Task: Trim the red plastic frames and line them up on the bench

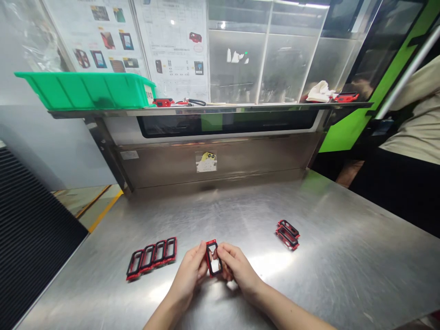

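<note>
Both my hands meet over the steel table [330, 256] near its front edge. My left hand [190, 272] and my right hand [233, 266] pinch one red-and-black rectangular frame [213, 258] between their fingertips, holding it upright. To the left, a row of several similar red-and-black frames [152, 256] lies flat on the table. To the right sits a small stack of the same frames [288, 234], apart from my hands.
A green plastic bin [87, 89] sits on the shelf at upper left, with red parts [164, 102] and a white cloth [321, 91] further along it. Instruction sheets hang on the back wall. A black ribbed mat [30, 238] borders the left. A person in beige [417, 114] is at the right.
</note>
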Motion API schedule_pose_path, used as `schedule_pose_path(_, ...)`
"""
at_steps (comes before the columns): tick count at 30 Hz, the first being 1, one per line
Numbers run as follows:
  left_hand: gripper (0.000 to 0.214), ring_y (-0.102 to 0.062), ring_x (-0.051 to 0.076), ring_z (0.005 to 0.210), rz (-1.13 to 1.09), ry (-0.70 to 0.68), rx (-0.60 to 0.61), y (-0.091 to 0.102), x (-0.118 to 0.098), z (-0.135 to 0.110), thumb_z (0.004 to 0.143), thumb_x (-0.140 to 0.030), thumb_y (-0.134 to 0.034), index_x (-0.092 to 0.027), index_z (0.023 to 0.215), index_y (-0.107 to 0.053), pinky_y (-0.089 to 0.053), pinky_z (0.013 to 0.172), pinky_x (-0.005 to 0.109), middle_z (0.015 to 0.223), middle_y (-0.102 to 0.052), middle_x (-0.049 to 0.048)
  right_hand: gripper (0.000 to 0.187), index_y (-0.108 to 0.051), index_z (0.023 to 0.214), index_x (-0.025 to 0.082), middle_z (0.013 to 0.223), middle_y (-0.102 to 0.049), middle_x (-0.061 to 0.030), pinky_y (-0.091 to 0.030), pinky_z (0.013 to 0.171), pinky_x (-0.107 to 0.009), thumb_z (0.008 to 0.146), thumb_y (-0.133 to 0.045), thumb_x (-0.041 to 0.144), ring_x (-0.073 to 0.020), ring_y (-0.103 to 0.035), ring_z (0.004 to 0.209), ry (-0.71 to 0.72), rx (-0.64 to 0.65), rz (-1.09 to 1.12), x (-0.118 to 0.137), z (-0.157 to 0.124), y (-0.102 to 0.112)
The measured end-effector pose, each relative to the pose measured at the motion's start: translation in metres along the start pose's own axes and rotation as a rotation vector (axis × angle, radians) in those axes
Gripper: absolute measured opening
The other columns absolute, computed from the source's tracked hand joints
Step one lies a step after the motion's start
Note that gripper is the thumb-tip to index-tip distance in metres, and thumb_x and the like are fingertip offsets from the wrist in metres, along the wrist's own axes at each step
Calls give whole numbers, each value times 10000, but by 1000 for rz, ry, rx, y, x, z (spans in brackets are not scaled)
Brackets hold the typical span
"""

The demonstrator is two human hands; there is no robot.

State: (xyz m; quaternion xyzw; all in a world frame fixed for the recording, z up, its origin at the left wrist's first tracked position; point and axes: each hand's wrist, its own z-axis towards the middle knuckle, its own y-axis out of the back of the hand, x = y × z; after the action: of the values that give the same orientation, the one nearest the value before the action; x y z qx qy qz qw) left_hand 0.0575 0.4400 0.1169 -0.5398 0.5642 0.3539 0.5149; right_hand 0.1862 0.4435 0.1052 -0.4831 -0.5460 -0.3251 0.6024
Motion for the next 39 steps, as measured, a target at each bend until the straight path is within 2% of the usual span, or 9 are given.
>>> schedule_pose_path(8,617,-177,42,281,139,-87,-107,-2,-4,-4,570,-801,-495,-190,501,-451,-76,344,211,284,-257,-107,599,-500,652,161,357,-407,79,-218,331,-155,614,-572,755,-64,-325,308,-47,15,-26,-4,0,0)
schedule_pose_path(21,598,-162,50,260,165,-13,-83,-7,-14,-4,540,-798,-488,-213,437,-420,-69,335,219,256,-235,-100,557,-489,607,151,380,-449,44,-204,334,-161,710,-540,695,-62,-319,312,-86,82,22,-11,0,1)
schedule_pose_path(23,596,-178,60,268,184,-4,-93,-5,-11,-4,563,-800,-460,-214,455,-430,-94,339,221,265,-236,-100,552,-499,619,149,384,-444,47,-192,341,-164,712,-545,692,-61,-308,317,-89,93,35,-11,0,2)
schedule_pose_path(25,581,-292,81,314,228,-55,-150,-2,-7,-4,603,-775,-462,-206,484,-448,-186,354,219,321,-341,-71,540,-491,627,157,379,-419,62,-177,350,-168,697,-573,686,-57,-278,321,-80,83,57,-9,0,2)
schedule_pose_path(27,562,-430,111,403,292,-112,-211,-1,-3,-5,648,-750,-455,-199,537,-474,-287,401,223,438,-476,-34,536,-468,624,168,371,-376,83,-170,360,-173,682,-599,685,-53,-242,331,-43,47,56,-6,-1,1)
schedule_pose_path(29,568,-506,134,437,324,-83,-184,-1,1,-6,673,-758,-410,-200,632,-506,-322,405,230,532,-548,-20,540,-453,608,173,375,-346,89,-187,373,-179,684,-602,687,-55,-236,347,22,3,15,-3,-3,0)
schedule_pose_path(32,619,-493,131,366,257,14,-81,-2,6,-6,669,-790,-358,-194,732,-514,-278,342,223,533,-560,-22,501,-492,613,163,458,-438,43,-285,417,-196,751,-576,637,-82,-358,403,148,-9,-80,0,-8,-2)
schedule_pose_path(35,607,-448,104,354,189,-19,-108,-3,5,-6,659,-787,-392,-187,658,-482,-269,338,206,493,-531,-27,423,-550,633,153,601,-551,-18,-377,530,-229,850,-520,515,-131,-488,549,282,-7,-212,1,-13,-2)
schedule_pose_path(39,612,-424,92,355,115,-6,-60,-5,0,-7,640,-785,-431,-177,607,-493,-265,337,202,457,-504,-34,396,-572,623,161,602,-558,-20,-373,543,-237,887,-477,441,-139,-484,562,376,-16,-369,1,-18,-3)
